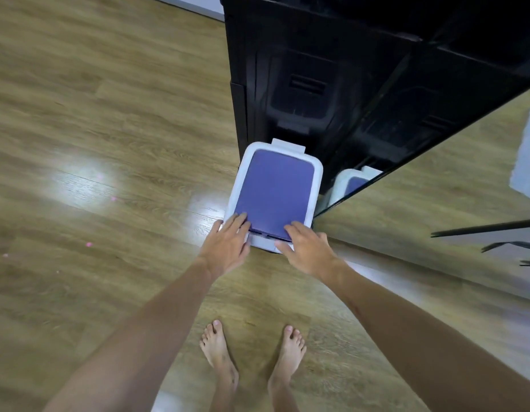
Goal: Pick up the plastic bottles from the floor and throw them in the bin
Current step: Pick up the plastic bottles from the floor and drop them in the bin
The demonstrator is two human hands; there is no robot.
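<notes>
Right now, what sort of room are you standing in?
Probably a room in a home, though I can't say which. The floor is wood-look laminate, a small white bin with a purple lid stands against a glossy black cabinet, and the person's bare feet show below.

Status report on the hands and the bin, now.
Both hands on the bin lid's near edge: left hand, right hand, fingers flat. Purple lid down. No bottles in view. Black cabinet directly behind bin.

Bin (316, 179) white, lid (275, 194) purple; floor (109, 129) light wood-grain; cabinet (332, 69) glossy black.
</notes>
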